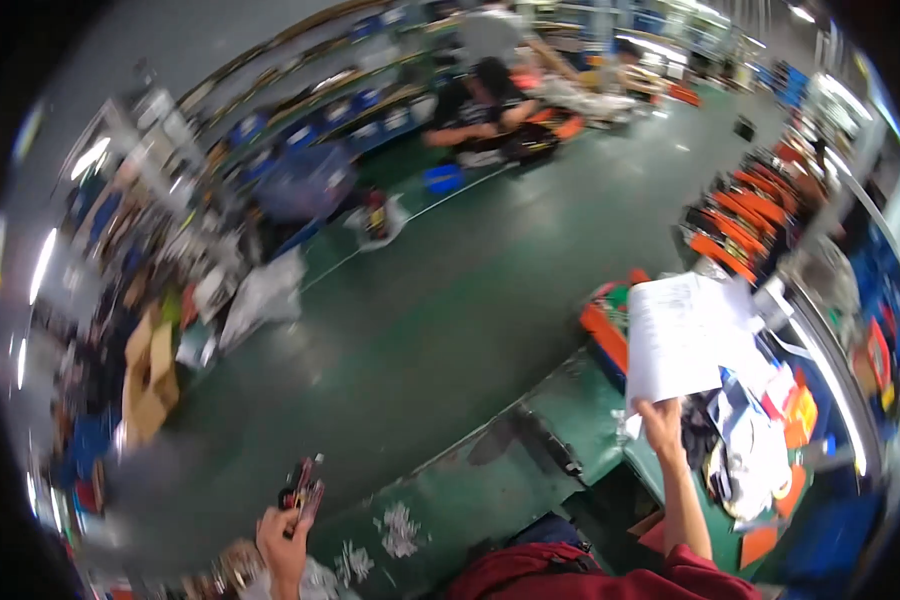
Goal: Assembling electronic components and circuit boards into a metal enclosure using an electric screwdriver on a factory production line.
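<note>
Some paper [673, 335] occupies the right hand [662, 424] (left hand [281, 536]: tools [309, 493], perhaps).

Between the left hand [284, 540] and the right hand [660, 425], a hand could pass low over the green floor [440, 380], broad and unobstructed through the middle. Nearer the body, a dark elongated object [558, 450] and white scraps [400, 530] lie in the way. To the right, the raised paper sheets [673, 340] block the reach over the cluttered desk [648, 472], and an orange-rimmed bin [602, 330] stands just beside them. Far left, a cardboard box [150, 375] and white plastic bag [265, 300] hem the floor in.
</note>
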`<state>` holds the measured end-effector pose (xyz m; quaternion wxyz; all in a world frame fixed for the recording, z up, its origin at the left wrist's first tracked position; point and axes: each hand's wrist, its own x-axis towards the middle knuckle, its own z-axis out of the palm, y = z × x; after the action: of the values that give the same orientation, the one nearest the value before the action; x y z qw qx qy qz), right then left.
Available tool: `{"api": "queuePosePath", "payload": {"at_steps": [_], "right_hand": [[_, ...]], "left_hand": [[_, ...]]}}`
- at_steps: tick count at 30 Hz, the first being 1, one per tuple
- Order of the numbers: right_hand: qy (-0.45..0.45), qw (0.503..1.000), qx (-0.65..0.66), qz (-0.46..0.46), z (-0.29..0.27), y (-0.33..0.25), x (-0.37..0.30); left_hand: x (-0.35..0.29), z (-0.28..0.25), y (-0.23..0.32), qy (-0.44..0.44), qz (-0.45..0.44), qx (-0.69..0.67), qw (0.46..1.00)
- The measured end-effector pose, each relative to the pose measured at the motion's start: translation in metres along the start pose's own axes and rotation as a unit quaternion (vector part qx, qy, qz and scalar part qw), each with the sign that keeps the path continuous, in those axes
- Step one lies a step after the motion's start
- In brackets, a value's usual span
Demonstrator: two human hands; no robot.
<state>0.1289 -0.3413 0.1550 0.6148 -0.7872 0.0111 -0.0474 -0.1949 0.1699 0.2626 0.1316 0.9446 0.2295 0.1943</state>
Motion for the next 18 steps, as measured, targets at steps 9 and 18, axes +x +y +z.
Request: {"api": "queuePosePath", "payload": {"at_steps": [9, 18], "right_hand": [[-0.523, 0.848, -0.066, -0.047, 0.299, -0.13, -0.145], [-0.735, 0.67, -0.043, -0.092, 0.591, -0.241, -0.374]], "left_hand": [[-0.141, -0.07, -0.156, 0.089, -0.223, 0.014, 0.971], [-0.314, -0.11, -0.253, 0.154, -0.394, -0.027, 0.906]]}}
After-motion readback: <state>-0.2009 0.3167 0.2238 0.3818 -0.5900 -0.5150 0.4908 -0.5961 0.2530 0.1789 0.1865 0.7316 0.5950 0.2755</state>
